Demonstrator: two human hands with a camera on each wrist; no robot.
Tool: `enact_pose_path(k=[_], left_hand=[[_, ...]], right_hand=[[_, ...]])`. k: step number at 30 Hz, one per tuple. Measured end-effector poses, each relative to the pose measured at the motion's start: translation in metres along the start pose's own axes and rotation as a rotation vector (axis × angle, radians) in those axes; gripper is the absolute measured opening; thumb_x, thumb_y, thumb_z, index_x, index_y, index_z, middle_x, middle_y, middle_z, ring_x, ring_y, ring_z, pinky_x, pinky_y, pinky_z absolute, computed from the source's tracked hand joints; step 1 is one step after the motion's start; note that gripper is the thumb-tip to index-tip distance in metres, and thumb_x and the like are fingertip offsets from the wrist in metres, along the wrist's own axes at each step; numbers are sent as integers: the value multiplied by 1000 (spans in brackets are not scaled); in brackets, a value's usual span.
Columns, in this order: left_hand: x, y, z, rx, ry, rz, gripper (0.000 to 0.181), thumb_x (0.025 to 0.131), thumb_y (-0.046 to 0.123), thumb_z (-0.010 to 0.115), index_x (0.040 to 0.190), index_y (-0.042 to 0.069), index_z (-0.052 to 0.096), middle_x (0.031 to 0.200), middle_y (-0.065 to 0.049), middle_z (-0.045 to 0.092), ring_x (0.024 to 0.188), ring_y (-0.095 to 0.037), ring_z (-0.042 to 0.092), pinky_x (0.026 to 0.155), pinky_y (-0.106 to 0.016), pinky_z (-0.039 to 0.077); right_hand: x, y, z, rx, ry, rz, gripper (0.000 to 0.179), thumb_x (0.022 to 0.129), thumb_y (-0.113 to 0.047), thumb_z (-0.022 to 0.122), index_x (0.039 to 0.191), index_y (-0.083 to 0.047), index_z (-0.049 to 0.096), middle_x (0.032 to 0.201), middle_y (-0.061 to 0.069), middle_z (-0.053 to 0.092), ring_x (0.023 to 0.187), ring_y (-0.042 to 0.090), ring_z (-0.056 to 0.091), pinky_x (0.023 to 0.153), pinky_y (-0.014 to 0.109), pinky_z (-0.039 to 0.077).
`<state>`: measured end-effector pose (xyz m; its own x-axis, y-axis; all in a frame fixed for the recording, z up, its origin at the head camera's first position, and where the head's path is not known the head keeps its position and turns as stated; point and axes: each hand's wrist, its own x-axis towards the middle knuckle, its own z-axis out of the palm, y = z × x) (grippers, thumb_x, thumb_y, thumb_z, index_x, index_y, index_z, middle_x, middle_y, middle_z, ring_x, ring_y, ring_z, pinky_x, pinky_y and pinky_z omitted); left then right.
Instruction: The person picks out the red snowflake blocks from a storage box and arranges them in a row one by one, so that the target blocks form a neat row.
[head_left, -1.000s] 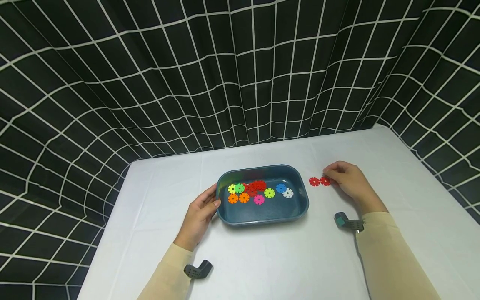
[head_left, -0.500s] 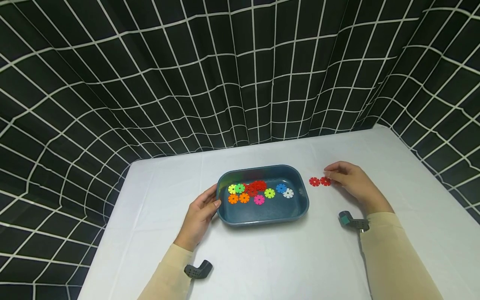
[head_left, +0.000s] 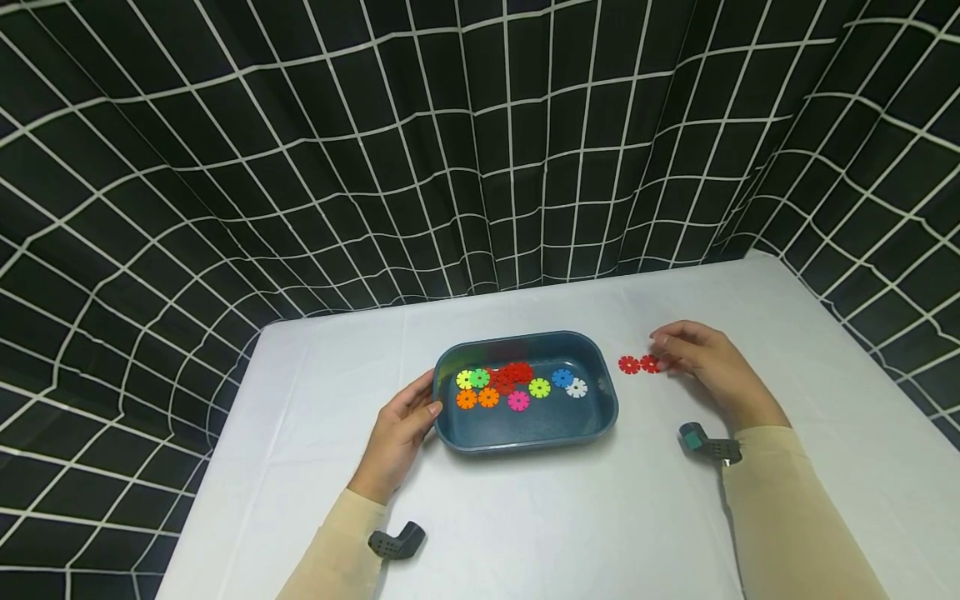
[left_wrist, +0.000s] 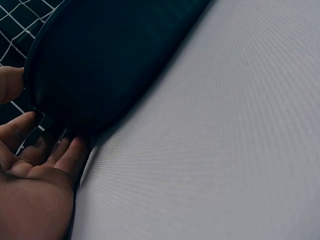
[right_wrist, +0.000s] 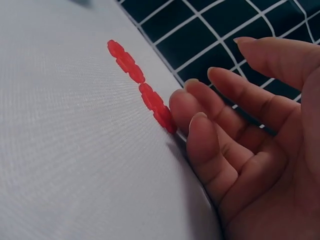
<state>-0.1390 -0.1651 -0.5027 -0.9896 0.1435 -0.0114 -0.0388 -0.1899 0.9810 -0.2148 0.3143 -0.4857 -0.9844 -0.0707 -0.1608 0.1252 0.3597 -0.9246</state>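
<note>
Right hand (head_left: 705,365) fingers (right_wrist: 200,107) relaxed, uncurled; nearer red disc (right_wrist: 159,111) at fingertips, second red disc (head_left: 628,364) just beyond. Head view alone shows coloured discs inside blue tray (head_left: 525,433); left hand (head_left: 397,429) fingers straight against tray's end, on desk (head_left: 562,517).

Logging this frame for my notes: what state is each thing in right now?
Tray: upright on the table, holding coloured discs.
Two red discs: flat on the table, side by side, outside the tray.
Left hand: rests against the tray's end.
Right hand: fingers relaxed, fingertips at the nearer red disc.
</note>
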Motion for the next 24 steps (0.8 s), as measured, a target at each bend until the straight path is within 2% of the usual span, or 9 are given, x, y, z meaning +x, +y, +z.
enact_pose_path(k=[7,17,24], left_hand=[[0,0,0,-1,2,0,54,107,3,67,159,1,52,161,-14,51,147,-32,50,116,-36,47],[0,0,-1,14,-9,4,55,108,3,66,160,1,50,162,-15,50,148,-33,49,116,-35,47],[0,0,0,10,-13,11,55,108,2,66,160,0,50,162,-17,49,148,-33,48,116,-35,47]], right_hand=[[0,-2,3,-87,0,-11,49,113,-42,60,138,-1,65,131,23,69,107,23,71,87,21,61],[0,-3,3,-80,-3,-15,47,113,-38,60,137,2,64,130,24,68,105,20,71,87,21,61],[0,-4,2,-77,-9,-10,47,113,-39,60,138,1,65,131,23,69,108,23,70,88,21,60]])
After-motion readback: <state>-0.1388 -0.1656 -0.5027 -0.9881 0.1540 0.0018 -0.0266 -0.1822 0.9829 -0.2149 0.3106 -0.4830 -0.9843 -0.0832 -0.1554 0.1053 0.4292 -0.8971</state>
